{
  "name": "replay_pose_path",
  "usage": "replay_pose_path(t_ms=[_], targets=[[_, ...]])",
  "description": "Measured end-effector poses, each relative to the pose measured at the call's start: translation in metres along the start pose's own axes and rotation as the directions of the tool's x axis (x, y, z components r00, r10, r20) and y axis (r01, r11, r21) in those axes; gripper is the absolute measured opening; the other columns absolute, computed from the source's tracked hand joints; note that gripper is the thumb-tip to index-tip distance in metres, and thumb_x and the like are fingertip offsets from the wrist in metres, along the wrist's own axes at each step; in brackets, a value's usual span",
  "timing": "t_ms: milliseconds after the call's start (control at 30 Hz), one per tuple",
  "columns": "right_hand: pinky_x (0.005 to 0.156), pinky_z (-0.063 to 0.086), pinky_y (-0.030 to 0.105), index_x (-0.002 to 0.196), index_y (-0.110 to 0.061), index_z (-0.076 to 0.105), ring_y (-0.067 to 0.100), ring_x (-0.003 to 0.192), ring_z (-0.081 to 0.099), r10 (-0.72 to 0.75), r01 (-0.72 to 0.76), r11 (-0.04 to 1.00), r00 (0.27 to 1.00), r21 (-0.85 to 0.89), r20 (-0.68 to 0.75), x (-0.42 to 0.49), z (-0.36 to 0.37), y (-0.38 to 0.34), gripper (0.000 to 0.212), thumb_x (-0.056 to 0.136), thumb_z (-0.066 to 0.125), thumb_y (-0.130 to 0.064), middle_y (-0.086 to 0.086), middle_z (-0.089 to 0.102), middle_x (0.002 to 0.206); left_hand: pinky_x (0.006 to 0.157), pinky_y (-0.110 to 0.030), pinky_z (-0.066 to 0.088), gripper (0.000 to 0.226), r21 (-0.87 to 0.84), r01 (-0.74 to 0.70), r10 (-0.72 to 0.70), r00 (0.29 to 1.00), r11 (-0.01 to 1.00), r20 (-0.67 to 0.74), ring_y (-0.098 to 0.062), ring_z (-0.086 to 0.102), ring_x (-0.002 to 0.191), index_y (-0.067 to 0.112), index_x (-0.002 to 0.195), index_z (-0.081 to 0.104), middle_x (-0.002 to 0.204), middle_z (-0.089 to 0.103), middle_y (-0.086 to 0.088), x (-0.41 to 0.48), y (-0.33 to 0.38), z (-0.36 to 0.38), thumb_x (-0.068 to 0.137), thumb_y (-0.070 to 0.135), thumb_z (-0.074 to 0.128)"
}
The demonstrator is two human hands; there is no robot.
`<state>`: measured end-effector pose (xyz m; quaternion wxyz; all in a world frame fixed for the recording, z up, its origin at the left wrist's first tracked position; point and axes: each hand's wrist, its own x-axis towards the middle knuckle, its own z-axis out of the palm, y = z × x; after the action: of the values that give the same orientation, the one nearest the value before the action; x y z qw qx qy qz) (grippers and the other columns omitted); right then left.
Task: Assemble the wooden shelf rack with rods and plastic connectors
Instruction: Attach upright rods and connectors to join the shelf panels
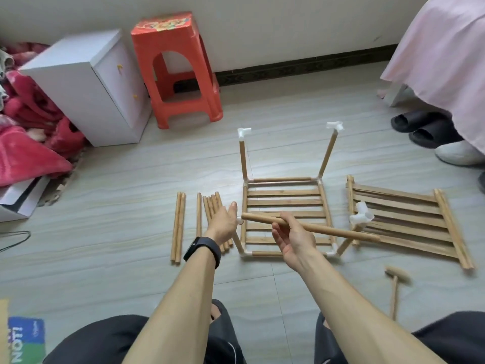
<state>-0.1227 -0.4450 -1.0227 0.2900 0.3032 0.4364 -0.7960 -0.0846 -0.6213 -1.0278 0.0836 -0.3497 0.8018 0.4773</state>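
Observation:
A partly built rack (284, 191) stands on the floor: a slatted wooden shelf framed by rods, with upright rods at its corners ending in white plastic connectors (244, 133). My right hand (292, 239) holds a loose wooden rod (330, 229) across the shelf, fingers curled round it. My left hand (223, 222) is stretched out with straight fingers, beside the near-left upright's white connector (239, 220). Another white connector (361, 213) tops the near-right upright. Loose rods (212, 206) lie on the floor to the left. A second slatted shelf (404, 219) lies at the right.
A small wooden mallet (395, 285) lies near my right knee. A red plastic stool (178, 69) and a white cabinet (86, 85) stand by the wall. Pink bedding (26, 127) is at the left, slippers (425, 130) and a pink cloth at the right.

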Motion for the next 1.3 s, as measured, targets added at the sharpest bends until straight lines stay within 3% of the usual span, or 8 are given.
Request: replay_pose_path(t_ms=[167,400,567,800,900,1100,1200,1300], targets=[[0.05,0.056,0.023,0.082,-0.002,0.069,0.014,0.056,0.068,0.022,-0.022,1.0,1.0,0.011,0.003,0.006,-0.006,0.01,0.017,0.08,0.084,-0.009,0.008,0.07,0.067,0.072,-0.033,0.049,0.067,0.008,0.001,-0.001,0.999,1.0,-0.036,-0.016,0.059,0.081,-0.005,0.129,0.052,0.09,0.059,-0.006,0.005,-0.005,0.001,0.107,0.052,0.024],[0.056,0.059,0.024,0.082,0.003,0.073,0.016,0.059,0.069,-0.071,0.08,0.991,0.993,-0.105,0.089,0.007,0.003,0.004,0.017,0.079,0.086,-0.009,0.01,0.071,0.07,0.102,-0.046,0.05,0.066,0.004,0.03,-0.03,0.999,1.0,0.036,-0.031,0.06,0.117,-0.003,0.138,0.045,0.125,0.061,-0.021,0.011,-0.009,-0.003,0.107,0.052,0.024],[0.057,0.059,0.024,0.087,0.007,0.074,0.015,0.058,0.067,-0.044,0.059,0.991,0.992,-0.124,0.12,0.008,0.013,0.011,0.016,0.08,0.084,-0.004,0.01,0.069,0.067,0.062,-0.029,0.044,0.064,-0.061,0.116,-0.109,0.988,0.991,0.105,-0.013,0.045,0.073,0.001,0.136,0.042,0.092,0.048,-0.005,0.009,-0.01,-0.01,0.106,0.053,0.022],[0.057,0.06,0.024,0.084,0.006,0.073,0.016,0.058,0.067,-0.006,0.027,0.991,0.988,-0.133,0.153,0.007,0.017,0.016,0.014,0.081,0.083,-0.004,0.012,0.07,0.068,0.065,-0.027,0.047,0.065,-0.065,0.148,-0.143,0.987,0.987,0.076,-0.012,0.049,0.079,0.003,0.145,0.034,0.112,0.056,-0.011,0.002,-0.013,-0.014,0.107,0.053,0.021],[0.061,0.061,0.026,0.085,0.005,0.073,0.018,0.061,0.069,0.004,0.027,0.981,0.987,-0.191,0.16,0.004,0.017,0.009,0.018,0.081,0.084,-0.009,0.014,0.071,0.073,0.094,-0.046,0.052,0.066,-0.053,0.126,-0.125,0.992,0.991,0.015,-0.03,0.06,0.113,0.0,0.145,0.035,0.132,0.056,-0.022,0.003,-0.013,-0.008,0.107,0.052,0.021],[0.063,0.061,0.032,0.088,-0.006,0.07,0.016,0.069,0.075,-0.14,0.157,0.706,0.987,-0.69,0.08,-0.003,-0.017,-0.012,0.064,0.085,0.065,-0.07,0.005,0.074,0.083,0.105,-0.044,0.043,0.061,0.025,0.092,-0.087,0.984,0.995,-0.157,-0.036,0.056,0.125,0.007,0.155,0.024,0.145,0.051,-0.02,0.004,-0.008,0.008,0.108,0.046,0.024],[0.054,0.038,0.025,0.073,-0.018,0.063,0.01,0.068,0.061,-0.589,0.288,0.437,0.808,-0.852,-0.029,-0.006,-0.042,-0.027,0.067,0.094,0.037,-0.076,-0.008,0.065,0.07,0.097,-0.041,0.041,0.057,0.136,0.092,-0.054,0.964,0.986,-0.26,-0.038,0.053,0.127,0.01,0.157,0.021,0.151,0.045,-0.019,0.0,-0.001,0.014,0.109,0.04,0.025],[0.06,0.034,0.03,0.072,-0.019,0.057,0.022,0.072,0.058,-0.794,0.422,0.514,0.564,-0.747,-0.227,-0.001,-0.062,-0.057,0.054,0.1,0.039,-0.061,-0.009,0.06,0.068,0.105,-0.051,0.037,0.04,0.323,0.107,0.051,0.894,0.94,-0.445,-0.038,0.046,0.126,0.01,0.135,0.045,0.137,0.053,-0.02,-0.013,0.023,0.025,0.105,0.034,0.033]])
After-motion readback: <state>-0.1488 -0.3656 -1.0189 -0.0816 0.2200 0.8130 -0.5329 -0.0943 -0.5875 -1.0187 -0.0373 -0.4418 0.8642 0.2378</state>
